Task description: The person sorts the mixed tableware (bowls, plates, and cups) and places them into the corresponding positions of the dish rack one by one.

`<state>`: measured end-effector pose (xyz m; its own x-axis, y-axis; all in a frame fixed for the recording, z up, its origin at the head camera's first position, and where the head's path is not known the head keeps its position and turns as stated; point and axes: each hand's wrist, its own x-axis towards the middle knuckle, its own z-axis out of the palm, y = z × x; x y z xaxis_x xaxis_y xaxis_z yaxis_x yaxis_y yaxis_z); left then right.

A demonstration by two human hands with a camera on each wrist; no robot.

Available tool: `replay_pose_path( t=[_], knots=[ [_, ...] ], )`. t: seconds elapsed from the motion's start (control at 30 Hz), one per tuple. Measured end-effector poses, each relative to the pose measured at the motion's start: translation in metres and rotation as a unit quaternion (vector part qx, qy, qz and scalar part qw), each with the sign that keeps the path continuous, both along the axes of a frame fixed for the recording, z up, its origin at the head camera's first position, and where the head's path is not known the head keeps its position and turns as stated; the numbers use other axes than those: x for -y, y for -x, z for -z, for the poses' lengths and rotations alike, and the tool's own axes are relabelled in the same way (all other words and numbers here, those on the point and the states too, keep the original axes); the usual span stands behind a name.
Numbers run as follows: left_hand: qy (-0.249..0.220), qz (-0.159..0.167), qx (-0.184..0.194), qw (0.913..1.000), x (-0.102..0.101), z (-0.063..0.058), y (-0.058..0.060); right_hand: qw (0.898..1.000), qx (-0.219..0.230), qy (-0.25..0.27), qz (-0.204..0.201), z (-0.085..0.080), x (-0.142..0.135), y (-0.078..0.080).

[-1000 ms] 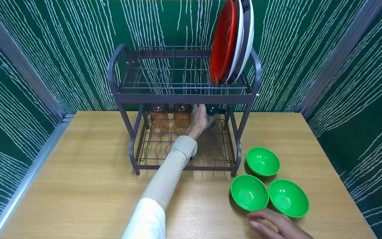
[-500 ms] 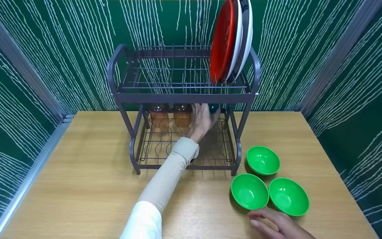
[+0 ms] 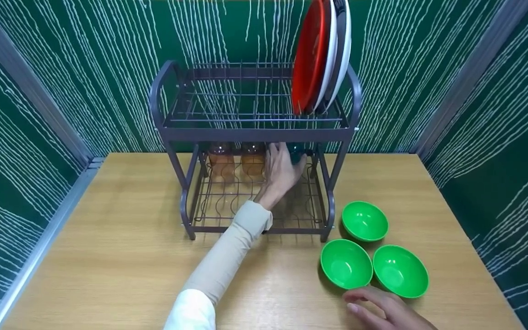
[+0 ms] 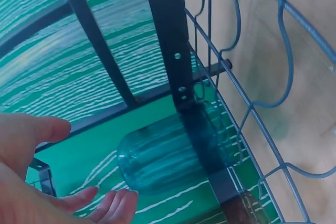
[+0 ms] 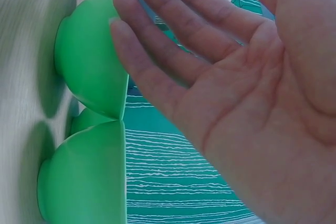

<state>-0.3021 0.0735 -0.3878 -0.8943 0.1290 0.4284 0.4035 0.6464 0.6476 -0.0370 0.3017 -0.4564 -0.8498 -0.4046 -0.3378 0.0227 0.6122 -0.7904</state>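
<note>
My left hand (image 3: pixel 283 169) reaches into the lower tier of a dark metal dish rack (image 3: pixel 255 135). Beside it at the back of that tier stands a teal glass (image 3: pixel 297 151). In the left wrist view, the teal glass (image 4: pixel 163 156) is ribbed and see-through, and a gap shows between it and my spread thumb and fingers. Two amber glasses (image 3: pixel 252 162) stand left of the hand. At the lower right, my right hand (image 3: pixel 385 309) hovers by the front edge of the green bowls (image 3: pixel 346 265), palm and relaxed fingers showing in the right wrist view, nothing held.
A red plate (image 3: pixel 309 59) leads several plates standing upright at the right end of the upper tier. Three green bowls sit grouped on the wooden table (image 3: pixel 108 256), right of the rack. Green walls with white streaks (image 3: pixel 108 73) enclose the table on several sides.
My left hand has drawn back slightly toward me and right, its thumb coming away from the teal glass. The right hand and the bowls have stayed in place.
</note>
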Motion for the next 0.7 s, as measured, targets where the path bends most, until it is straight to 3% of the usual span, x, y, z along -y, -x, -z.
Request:
replay_pose_path(
  t=[0.23,0.37,0.5,0.7],
  knots=[
    [-0.012,-0.003,0.005,0.9999,0.004,0.002,-0.018,1.0,-0.007,-0.002,0.0,0.0,0.0,0.0],
    [-0.004,-0.008,0.026,0.9996,0.005,0.004,-0.029,1.0,-0.009,0.001,0.005,-0.001,-0.001,-0.001],
    [-0.012,0.005,0.05,0.9987,0.007,0.006,-0.042,1.0,-0.014,0.003,0.008,-0.002,-0.002,-0.001],
    [-0.027,0.029,0.047,0.9981,0.012,0.011,-0.061,1.0,-0.01,0.004,0.013,-0.003,-0.003,-0.001]
  ],
)
